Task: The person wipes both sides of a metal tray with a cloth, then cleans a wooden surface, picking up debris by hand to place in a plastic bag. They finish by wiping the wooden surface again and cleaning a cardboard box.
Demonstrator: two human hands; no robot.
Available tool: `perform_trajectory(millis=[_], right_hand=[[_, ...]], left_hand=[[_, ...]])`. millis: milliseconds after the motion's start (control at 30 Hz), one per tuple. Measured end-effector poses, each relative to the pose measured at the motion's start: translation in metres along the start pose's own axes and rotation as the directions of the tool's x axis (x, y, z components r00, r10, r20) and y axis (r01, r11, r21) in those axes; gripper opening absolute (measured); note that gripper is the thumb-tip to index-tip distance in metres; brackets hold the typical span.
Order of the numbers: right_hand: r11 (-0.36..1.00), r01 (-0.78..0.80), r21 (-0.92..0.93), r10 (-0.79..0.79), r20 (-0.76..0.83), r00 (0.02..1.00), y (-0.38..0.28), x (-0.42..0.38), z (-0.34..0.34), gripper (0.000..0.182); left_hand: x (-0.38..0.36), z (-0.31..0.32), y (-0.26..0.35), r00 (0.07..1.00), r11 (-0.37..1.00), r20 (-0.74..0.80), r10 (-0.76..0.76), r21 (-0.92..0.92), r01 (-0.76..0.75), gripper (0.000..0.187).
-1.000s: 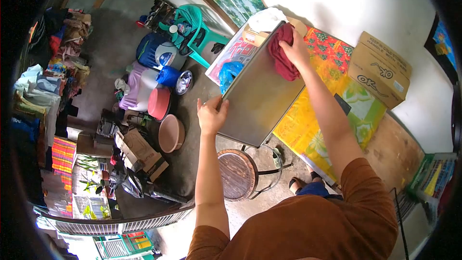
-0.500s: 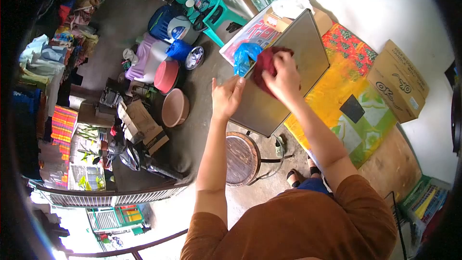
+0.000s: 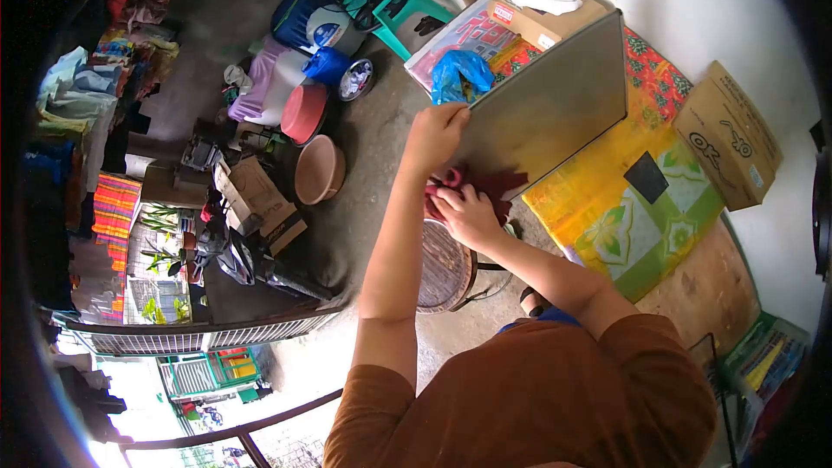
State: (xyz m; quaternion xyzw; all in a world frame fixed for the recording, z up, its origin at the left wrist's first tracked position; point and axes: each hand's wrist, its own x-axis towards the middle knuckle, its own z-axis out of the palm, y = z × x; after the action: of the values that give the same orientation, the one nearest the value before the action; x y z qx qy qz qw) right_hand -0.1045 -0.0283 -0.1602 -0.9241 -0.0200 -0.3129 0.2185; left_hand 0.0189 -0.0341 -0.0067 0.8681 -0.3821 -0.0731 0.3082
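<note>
A flat grey rectangular panel (image 3: 555, 91) with a thin dark frame stands tilted in front of me. My left hand (image 3: 436, 134) is closed over its left edge, near the upper corner. Against the lower left part of the panel, my right hand (image 3: 469, 215) presses a dark red cloth (image 3: 498, 184), fingers closed on it. Some of the cloth bunches up past the fingertips, and its far side is hidden by the hand. A round wooden stool (image 3: 444, 269) stands just below the right hand.
Behind the panel, a table with a yellow floral cover (image 3: 563, 208) holds a blue plastic bag (image 3: 459, 75), a cardboard box (image 3: 555, 22) and a black square (image 3: 646, 177). An OK-printed carton (image 3: 728, 139) leans by the wall. Basins (image 3: 319, 169) and a green chair (image 3: 412, 4) stand on the floor.
My right hand and the cloth have moved down and left, from the panel's upper middle to its lower left. My left hand has shifted slightly up and right, and the panel has tilted.
</note>
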Motion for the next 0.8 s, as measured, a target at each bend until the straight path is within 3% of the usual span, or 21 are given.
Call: perform_trajectory(millis=[133,233,267,333,433,567,667,700,800], right_hand=[[0.979,-0.199,0.037,0.191,0.158,0.969,0.034,-0.084,0.06,0.039],[0.942,-0.315,0.112,0.223,0.492,0.842,0.066,-0.127,0.058,0.03],[0.938,-0.31,0.157,0.23,0.388,0.893,0.067,-0.128,0.049,0.035],[0.908,-0.361,0.213,0.28,0.332,0.901,0.054,-0.097,0.002,0.04],[0.886,-0.343,0.313,0.352,0.029,0.936,0.039,-0.043,-0.057,0.047],[0.928,-0.262,0.266,0.347,-0.356,0.868,0.056,0.007,-0.079,0.053],[0.944,-0.264,0.2,0.327,-0.428,0.842,0.099,0.033,-0.089,0.054],[0.941,-0.281,0.187,0.338,-0.492,0.802,0.112,0.039,-0.092,0.054],[0.924,-0.332,0.188,0.368,-0.664,0.651,0.159,0.053,-0.106,0.054]], left_hand=[[-0.002,0.007,0.012,0.999,0.999,0.013,0.035,-0.003,-0.035,0.025],[-0.004,0.007,0.02,0.999,0.999,0.006,0.044,0.026,-0.044,0.025],[-0.006,0.007,0.021,0.999,0.999,-0.001,0.039,0.028,-0.039,0.026],[-0.009,0.009,0.022,0.999,0.999,-0.005,0.039,0.004,-0.039,0.027],[-0.004,0.011,0.015,0.998,0.998,0.007,0.055,0.008,-0.056,0.035],[-0.006,0.011,0.024,0.999,0.99,-0.007,-0.037,0.137,0.037,0.042],[-0.015,0.016,0.032,0.996,0.969,-0.08,0.036,0.248,-0.016,0.043],[-0.016,0.016,0.034,0.995,0.943,-0.097,0.032,0.334,0.003,0.039],[-0.018,0.018,0.029,0.986,0.945,-0.149,0.07,0.325,-0.018,0.035]])
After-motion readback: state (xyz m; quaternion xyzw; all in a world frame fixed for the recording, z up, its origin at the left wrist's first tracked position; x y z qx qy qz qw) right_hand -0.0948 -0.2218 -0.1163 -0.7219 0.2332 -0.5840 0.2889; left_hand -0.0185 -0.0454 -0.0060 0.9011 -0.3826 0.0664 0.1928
